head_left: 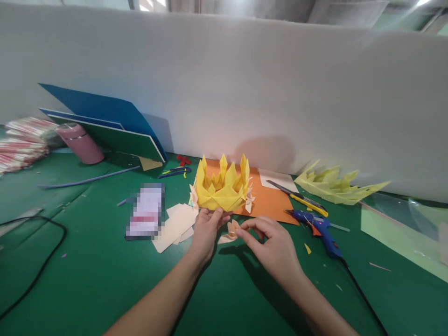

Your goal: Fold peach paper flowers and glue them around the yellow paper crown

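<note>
My left hand (207,229) holds a yellow folded paper crown (223,188) by its lower edge, lifted just above the green table (87,270). Small cream paper flowers (249,199) are stuck to the crown's sides. My right hand (271,245) is closed in a pinch on another small cream paper flower (231,230), just below the crown. An orange paper sheet (268,200) lies behind the crown.
A blue glue gun (320,232) with a black cord and a yellow utility knife (304,199) lie to the right. Cream paper pieces (177,225) and a phone (146,211) lie left. Coloured boards (105,123), a pink cup (81,143) and light-yellow folded paper (334,185) stand near the white wall.
</note>
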`<state>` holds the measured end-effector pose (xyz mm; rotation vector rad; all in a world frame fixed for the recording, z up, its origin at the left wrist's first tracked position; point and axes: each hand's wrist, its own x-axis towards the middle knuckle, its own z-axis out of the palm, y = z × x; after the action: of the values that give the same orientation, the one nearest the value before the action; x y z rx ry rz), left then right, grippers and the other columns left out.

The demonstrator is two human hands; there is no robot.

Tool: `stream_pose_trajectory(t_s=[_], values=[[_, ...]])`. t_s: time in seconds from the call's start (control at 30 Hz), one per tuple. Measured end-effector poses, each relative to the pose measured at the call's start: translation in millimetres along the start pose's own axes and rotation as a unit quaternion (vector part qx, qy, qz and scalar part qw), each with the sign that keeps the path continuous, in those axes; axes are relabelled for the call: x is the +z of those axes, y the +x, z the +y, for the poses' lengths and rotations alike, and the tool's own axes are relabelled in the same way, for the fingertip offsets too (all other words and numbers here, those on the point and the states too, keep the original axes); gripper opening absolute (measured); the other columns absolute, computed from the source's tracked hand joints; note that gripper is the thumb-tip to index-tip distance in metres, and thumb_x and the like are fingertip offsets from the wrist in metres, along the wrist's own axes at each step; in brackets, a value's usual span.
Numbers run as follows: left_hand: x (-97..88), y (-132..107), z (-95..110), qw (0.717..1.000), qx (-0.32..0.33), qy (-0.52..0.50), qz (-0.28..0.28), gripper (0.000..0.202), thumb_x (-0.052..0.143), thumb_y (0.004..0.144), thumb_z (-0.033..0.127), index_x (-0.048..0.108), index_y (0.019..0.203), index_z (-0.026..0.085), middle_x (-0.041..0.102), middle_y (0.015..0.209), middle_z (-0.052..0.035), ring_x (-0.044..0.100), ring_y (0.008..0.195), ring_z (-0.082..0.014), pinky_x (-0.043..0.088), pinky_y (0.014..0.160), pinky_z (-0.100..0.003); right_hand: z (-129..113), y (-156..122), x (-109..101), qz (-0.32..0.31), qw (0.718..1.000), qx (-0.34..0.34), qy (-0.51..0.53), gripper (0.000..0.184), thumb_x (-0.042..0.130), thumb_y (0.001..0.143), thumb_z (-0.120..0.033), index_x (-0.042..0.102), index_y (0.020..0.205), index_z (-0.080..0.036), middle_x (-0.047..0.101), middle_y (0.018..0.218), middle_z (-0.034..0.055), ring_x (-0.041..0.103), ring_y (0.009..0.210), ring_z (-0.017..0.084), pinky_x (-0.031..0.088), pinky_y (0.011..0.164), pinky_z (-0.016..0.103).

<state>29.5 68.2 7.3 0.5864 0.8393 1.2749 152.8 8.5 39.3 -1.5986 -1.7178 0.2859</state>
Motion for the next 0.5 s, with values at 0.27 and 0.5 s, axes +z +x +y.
stream_pose_trajectory(t_s=[0.27, 0.5], values=[[0.8, -2, 1, 0.999, 0.022, -0.016, -0.03, 0.03, 0.071, 0.061, 0.023, 0.057, 0.088, 0.02, 0.072, 0.086, -0.001, 0.068, 0.078, -0.0159, 0.052, 0.075, -0.029, -1, 29, 9, 0.145, 0.986, -0.086, -0.019, 0.021, 0.062, 0.079, -0.038, 0.071, 0.066, -0.025, 0.046, 0.064, 0.0, 0.047, 0.067, 0.018, 0.038, 0.062, 0.031], [2.4, -3, 0, 0.998, -0.008, -0.046, -0.052, 0.032, 0.075, 0.061, 0.022, 0.059, 0.089, 0.021, 0.071, 0.099, -0.0013, 0.066, 0.088, -0.0134, 0.05, 0.083, -0.028, 4, 40, 15, 0.16, 0.985, -0.062, 0.004, 0.014, 0.065, 0.076, -0.032, 0.071, 0.067, -0.023, 0.045, 0.069, 0.0, 0.046, 0.071, 0.018, 0.038, 0.067, 0.034]])
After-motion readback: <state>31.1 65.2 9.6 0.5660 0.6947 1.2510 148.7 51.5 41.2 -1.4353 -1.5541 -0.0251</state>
